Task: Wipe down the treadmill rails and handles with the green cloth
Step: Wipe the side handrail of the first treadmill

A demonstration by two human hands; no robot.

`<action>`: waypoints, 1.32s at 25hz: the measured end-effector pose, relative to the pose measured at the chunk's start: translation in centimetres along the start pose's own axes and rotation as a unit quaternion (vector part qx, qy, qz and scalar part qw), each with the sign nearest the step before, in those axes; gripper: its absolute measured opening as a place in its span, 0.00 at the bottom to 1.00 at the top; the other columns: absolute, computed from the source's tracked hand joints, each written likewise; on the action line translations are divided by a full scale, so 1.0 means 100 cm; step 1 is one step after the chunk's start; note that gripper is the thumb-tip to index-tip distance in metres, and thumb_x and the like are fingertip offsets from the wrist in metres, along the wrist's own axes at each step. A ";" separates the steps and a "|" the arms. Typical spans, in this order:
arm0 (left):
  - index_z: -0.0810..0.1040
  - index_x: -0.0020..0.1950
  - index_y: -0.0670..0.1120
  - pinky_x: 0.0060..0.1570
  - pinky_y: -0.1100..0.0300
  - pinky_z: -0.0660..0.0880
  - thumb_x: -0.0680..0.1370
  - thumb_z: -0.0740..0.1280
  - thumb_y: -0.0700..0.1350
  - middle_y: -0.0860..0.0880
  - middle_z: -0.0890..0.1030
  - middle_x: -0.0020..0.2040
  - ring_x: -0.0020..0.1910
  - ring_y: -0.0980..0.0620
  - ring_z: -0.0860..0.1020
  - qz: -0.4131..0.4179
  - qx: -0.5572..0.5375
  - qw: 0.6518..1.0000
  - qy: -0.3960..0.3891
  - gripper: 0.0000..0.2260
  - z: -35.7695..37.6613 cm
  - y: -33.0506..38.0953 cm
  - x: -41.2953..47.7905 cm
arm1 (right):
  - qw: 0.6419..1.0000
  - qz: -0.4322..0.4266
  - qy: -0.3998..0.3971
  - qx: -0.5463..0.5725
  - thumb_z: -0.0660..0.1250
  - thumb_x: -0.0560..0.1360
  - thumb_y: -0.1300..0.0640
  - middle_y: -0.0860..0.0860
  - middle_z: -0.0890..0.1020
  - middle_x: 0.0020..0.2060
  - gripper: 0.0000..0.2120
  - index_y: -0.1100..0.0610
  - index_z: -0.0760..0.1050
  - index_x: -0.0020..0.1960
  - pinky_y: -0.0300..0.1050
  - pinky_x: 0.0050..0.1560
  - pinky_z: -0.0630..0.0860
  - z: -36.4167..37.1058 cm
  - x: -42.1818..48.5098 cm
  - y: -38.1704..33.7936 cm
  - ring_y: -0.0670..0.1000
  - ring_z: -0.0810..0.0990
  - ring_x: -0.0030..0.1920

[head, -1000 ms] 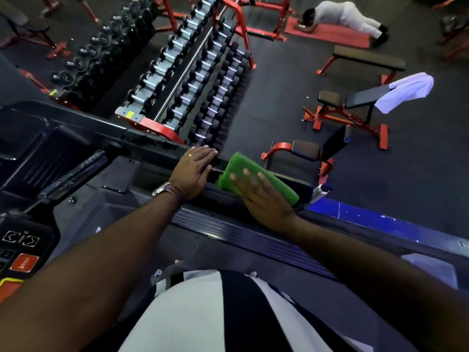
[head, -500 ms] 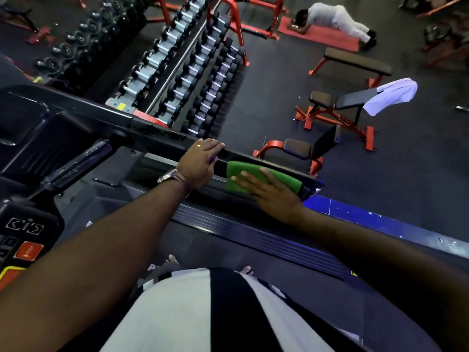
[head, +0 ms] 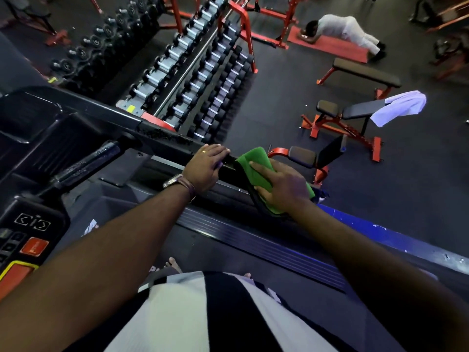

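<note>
The black treadmill handrail (head: 162,134) runs from the console at the left toward the middle right. My left hand (head: 204,167) rests palm down on the rail, fingers curled over its far edge. Just to its right the green cloth (head: 256,162) is draped over the rail's end, folded down its near side. My right hand (head: 281,185) presses flat on the cloth, index finger stretched along it. A shorter inner handle (head: 83,163) sticks out from the console, to the left of both hands.
The treadmill console (head: 30,232) with red and orange buttons sits at lower left. The ribbed side rail (head: 253,240) runs below my hands. Beyond stand a dumbbell rack (head: 200,80), red benches (head: 342,118) with a white towel (head: 398,107), and a person (head: 347,31) lying on a red mat.
The cloth has shifted from lying lengthwise along the rail top to hanging over its end, and my right hand has turned with it. My left hand keeps its place on the rail.
</note>
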State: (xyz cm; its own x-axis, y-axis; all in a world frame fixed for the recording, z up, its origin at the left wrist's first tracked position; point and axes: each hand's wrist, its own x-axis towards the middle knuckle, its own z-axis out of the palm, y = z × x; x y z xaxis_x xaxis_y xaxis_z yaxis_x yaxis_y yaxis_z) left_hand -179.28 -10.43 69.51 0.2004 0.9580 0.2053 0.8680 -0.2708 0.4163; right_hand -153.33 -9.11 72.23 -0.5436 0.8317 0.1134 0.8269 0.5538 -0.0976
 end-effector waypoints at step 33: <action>0.67 0.73 0.48 0.73 0.43 0.51 0.82 0.56 0.49 0.44 0.63 0.75 0.76 0.42 0.54 -0.163 0.076 0.984 0.006 0.19 -0.026 -0.040 -0.014 | 0.986 0.036 -0.153 0.050 0.51 0.80 0.36 0.59 0.76 0.60 0.24 0.50 0.69 0.66 0.57 0.54 0.73 -0.002 0.083 -0.054 0.63 0.76 0.57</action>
State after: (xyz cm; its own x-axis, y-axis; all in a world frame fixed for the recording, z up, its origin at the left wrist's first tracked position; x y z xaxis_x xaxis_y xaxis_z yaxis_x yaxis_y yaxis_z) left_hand -184.21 -10.95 69.83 -0.1043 0.9901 0.0938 0.9431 0.0685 0.3254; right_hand -162.27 -5.18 73.89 -0.5154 0.8334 -0.1997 0.8545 0.4820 -0.1938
